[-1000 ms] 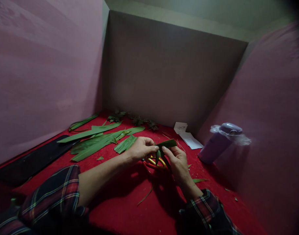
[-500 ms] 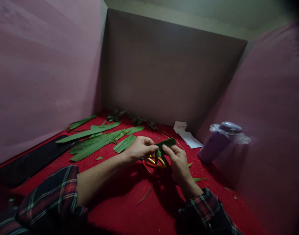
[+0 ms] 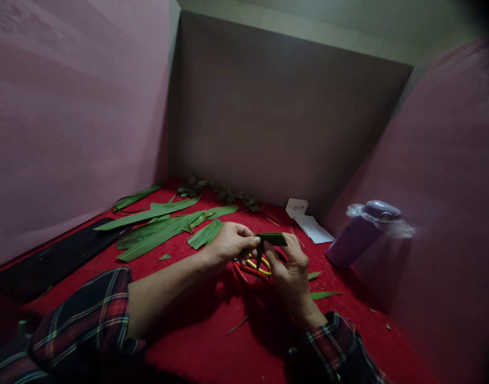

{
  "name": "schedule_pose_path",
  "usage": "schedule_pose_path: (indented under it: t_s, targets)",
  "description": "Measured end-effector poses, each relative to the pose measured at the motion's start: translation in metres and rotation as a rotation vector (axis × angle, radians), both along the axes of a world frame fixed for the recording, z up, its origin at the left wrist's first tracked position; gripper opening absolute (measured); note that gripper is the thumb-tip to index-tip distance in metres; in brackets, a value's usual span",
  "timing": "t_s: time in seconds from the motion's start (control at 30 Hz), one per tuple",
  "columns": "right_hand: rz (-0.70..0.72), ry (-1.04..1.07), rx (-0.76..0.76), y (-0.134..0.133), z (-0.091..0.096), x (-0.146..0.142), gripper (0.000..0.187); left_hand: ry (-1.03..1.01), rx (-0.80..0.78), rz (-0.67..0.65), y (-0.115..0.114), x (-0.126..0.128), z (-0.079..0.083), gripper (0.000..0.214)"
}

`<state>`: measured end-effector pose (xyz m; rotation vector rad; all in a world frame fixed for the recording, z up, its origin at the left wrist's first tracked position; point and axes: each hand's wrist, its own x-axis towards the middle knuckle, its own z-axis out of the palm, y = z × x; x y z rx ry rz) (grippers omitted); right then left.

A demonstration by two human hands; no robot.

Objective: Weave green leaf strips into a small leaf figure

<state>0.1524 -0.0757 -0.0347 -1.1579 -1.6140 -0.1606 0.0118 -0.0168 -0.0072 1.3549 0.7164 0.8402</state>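
Observation:
Both my hands meet over the red cloth (image 3: 212, 330) and pinch a folded green leaf strip (image 3: 271, 239). My left hand (image 3: 229, 244) grips its left end between thumb and fingers. My right hand (image 3: 289, 265) closes on the right part, fingers curled over it. A narrow tail of the leaf hangs down between the hands. Under them lie scissors with red and yellow handles (image 3: 255, 268), partly hidden.
Long green leaves (image 3: 160, 226) lie in a pile at the left, dried leaves (image 3: 224, 196) by the back wall. A black flat tray (image 3: 48, 261) sits far left. White paper slips (image 3: 308, 224) and a purple bottle (image 3: 360, 232) lie at the right. Pink walls enclose the space.
My right hand has turned and curled further over the leaf strip, which now lies flatter and more folded. The left hand has hardly moved.

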Motion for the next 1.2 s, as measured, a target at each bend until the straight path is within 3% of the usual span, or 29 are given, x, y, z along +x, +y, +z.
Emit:
schedule_pose_path:
  t_s: [0.4, 0.57, 0.77, 1.0, 1.2]
  targets:
    - [-0.049, -0.014, 0.096, 0.001, -0.002, -0.003, 0.007, -0.085, -0.048, -0.007, -0.003, 0.003, -0.005, 0.021]
    - [0.023, 0.006, 0.042, 0.001, -0.005, -0.005, 0.010, -0.114, -0.097, 0.004, -0.003, 0.004, -0.007, 0.030]
    - [0.005, 0.070, -0.013, 0.002, -0.006, -0.007, 0.006, -0.141, -0.151, -0.017, -0.001, 0.003, -0.008, 0.041]
    - [-0.063, 0.085, -0.031, 0.002, -0.010, -0.005, 0.006, -0.149, -0.186, -0.106, 0.002, 0.002, -0.012, 0.037]
    - [-0.057, 0.118, -0.033, 0.001, -0.009, -0.006, 0.008, -0.137, -0.219, -0.053, 0.001, 0.005, -0.011, 0.033]
